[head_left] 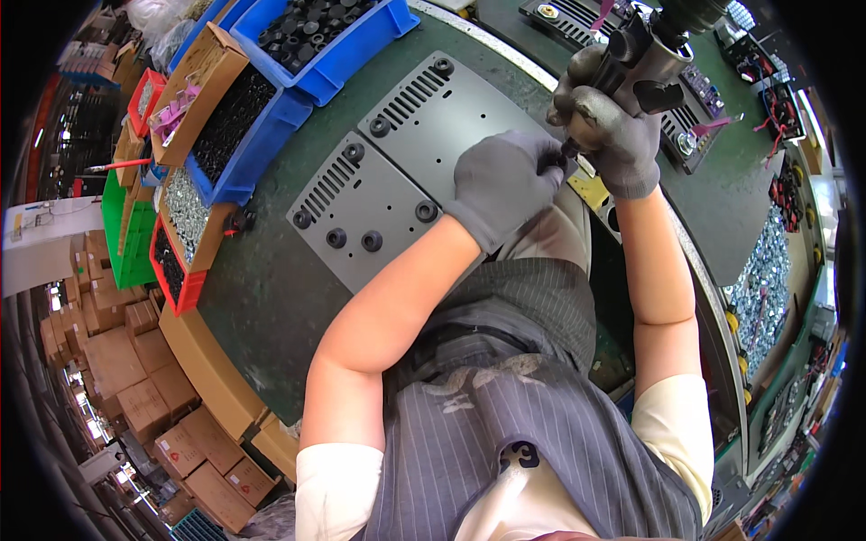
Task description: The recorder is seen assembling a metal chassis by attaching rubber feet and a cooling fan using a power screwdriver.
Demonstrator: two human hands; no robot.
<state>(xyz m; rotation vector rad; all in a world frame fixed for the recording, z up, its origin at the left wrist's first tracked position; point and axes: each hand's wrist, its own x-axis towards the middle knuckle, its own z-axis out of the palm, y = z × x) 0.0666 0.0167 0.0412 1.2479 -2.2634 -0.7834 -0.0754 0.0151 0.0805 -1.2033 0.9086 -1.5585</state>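
Two flat dark-grey metal plates lie side by side on the bench, a nearer plate (383, 203) and a farther plate (465, 117). Both have rows of slots, small holes and round black rubber feet (372, 241). My left hand (508, 185), in a grey glove, rests over the right part of the plates. Its fingers are pinched together at the driver's tip; whatever they hold is hidden. My right hand (606, 131), also gloved, is wrapped round a power screwdriver (663, 59), whose tip points down toward the left fingers.
Blue bins at the upper left hold black rubber feet (307, 32) and small black parts (230, 122). Beside them stand a cardboard tray of screws (187, 212), a red bin (176, 270) and a green crate (129, 230). A rail (505, 50) borders another bench with slotted parts.
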